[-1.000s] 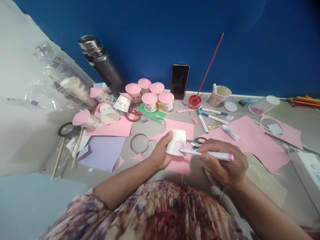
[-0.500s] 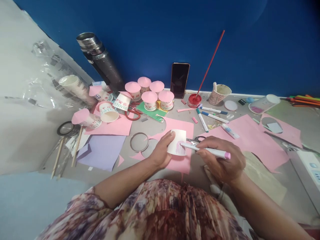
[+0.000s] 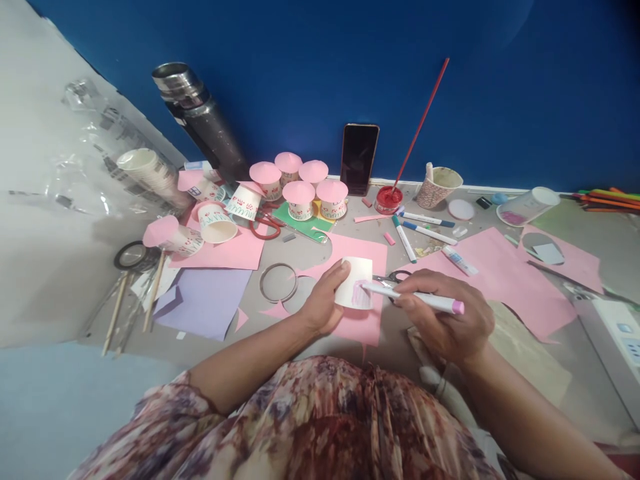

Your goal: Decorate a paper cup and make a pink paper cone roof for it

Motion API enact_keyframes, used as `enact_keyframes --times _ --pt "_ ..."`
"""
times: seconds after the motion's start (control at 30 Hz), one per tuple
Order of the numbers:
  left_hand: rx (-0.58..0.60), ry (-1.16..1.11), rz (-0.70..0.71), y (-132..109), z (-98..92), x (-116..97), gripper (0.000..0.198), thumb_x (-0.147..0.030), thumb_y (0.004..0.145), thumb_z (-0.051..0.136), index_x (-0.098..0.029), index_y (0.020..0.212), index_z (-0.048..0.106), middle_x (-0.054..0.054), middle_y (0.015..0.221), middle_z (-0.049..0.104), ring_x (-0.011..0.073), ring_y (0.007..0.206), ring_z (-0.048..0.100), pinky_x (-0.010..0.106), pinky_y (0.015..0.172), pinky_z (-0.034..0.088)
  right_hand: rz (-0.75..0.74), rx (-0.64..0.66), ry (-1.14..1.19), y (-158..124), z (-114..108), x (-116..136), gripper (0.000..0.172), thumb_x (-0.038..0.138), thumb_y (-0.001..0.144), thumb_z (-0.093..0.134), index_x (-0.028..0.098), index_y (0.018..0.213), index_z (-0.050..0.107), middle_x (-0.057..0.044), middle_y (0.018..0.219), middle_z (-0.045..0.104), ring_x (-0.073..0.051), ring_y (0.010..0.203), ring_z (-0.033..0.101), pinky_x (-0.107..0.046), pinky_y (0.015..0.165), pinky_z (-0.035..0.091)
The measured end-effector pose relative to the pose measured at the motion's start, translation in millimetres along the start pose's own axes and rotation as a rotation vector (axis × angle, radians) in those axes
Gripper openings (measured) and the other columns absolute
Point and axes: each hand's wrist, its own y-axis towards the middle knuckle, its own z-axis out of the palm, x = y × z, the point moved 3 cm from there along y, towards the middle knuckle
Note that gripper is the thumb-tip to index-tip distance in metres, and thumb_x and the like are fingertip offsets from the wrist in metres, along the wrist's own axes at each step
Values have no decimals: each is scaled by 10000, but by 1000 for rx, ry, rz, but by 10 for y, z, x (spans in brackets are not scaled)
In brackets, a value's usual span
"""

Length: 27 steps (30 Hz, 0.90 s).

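Note:
In front of my body, my left hand [image 3: 325, 300] is closed around a small white paper cup [image 3: 354, 273], its thumb along the upper edge. A purple-pink drawn patch shows on the cup's side. My right hand [image 3: 450, 320] grips a white marker [image 3: 425, 300] with a pink end, and the marker's tip touches that patch. Below the cup lies a cut sheet of pink paper [image 3: 370, 248]. Dark-handled scissors [image 3: 400, 275] are partly hidden behind the marker and right hand.
Several decorated cups with pink cone tops [image 3: 299, 193] stand near the blue wall. A steel flask [image 3: 200, 113], a phone [image 3: 360, 159] and a red paint pot [image 3: 389, 200] are at the back. Purple paper [image 3: 210, 303] and a tape ring [image 3: 279, 283] lie left; markers [image 3: 429, 233] lie right.
My right hand and the marker have shifted very slightly to the right. The left hand and the cup stay almost where they were.

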Motion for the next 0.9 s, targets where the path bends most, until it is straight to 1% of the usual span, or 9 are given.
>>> enact_keyframes --times 0.1,0.23,0.37,0.53,0.6,0.67,0.77,0.83,0.9 --pt "-7 -28 -28 3 -11 11 349 -426 800 827 -154 970 688 41 825 699 185 702 666 301 685 531 -20 2 -17 2 2 8 86 150 948 641 233 930 657 3 748 766 -150 604 712 -253 573 545" --pt "-11 -69 -47 2 -23 11 350 -431 807 820 -148 956 678 48 808 702 197 711 682 326 722 563 -106 24 60 -7 17 30 76 152 958 628 227 962 643 2 719 746 -155 570 687 -268 554 536" --pt "-8 -50 -61 -6 -21 9 379 -442 817 809 -141 1008 681 58 832 716 199 720 694 314 700 566 -34 1 9 3 11 12 89 141 937 652 226 956 668 -15 755 767 -162 604 710 -265 562 536" --pt "-2 -93 -77 2 -20 3 362 -430 838 790 -129 1006 678 64 822 716 204 719 693 330 715 582 -24 42 95 -15 -11 19 90 188 951 647 226 881 688 -5 695 750 -152 561 690 -256 542 526" --pt "11 -80 -75 8 -14 -18 367 -441 871 751 -113 1024 687 81 823 726 214 716 700 336 708 584 70 7 87 -48 -35 -13 111 243 963 650 226 871 711 -13 702 757 -160 562 696 -262 530 527" --pt "26 -55 -80 3 -3 -54 388 -456 909 700 -98 1060 697 106 846 745 228 727 718 338 702 584 212 -70 84 -87 -63 -76 143 310 972 655 224 895 740 -22 707 763 -169 553 694 -273 517 530" --pt "82 -39 -144 -32 31 -120 433 -483 943 641 -97 1130 698 140 931 770 263 791 749 356 713 588 387 -165 168 -118 -73 -184 194 357 1001 626 214 982 756 -28 710 769 -158 499 651 -289 504 530" --pt "119 -22 -180 -58 47 -166 452 -492 952 629 -97 1161 694 154 973 775 279 831 758 369 735 590 434 -188 264 -109 -59 -238 199 349 1016 608 209 991 747 -21 690 763 -138 455 603 -277 472 506" --pt "117 2 -173 -66 39 -207 458 -496 957 625 -85 1146 698 162 972 775 280 837 759 376 762 591 455 -184 320 -100 -43 -270 167 330 1003 633 206 968 740 -9 659 749 -127 436 581 -258 439 480"
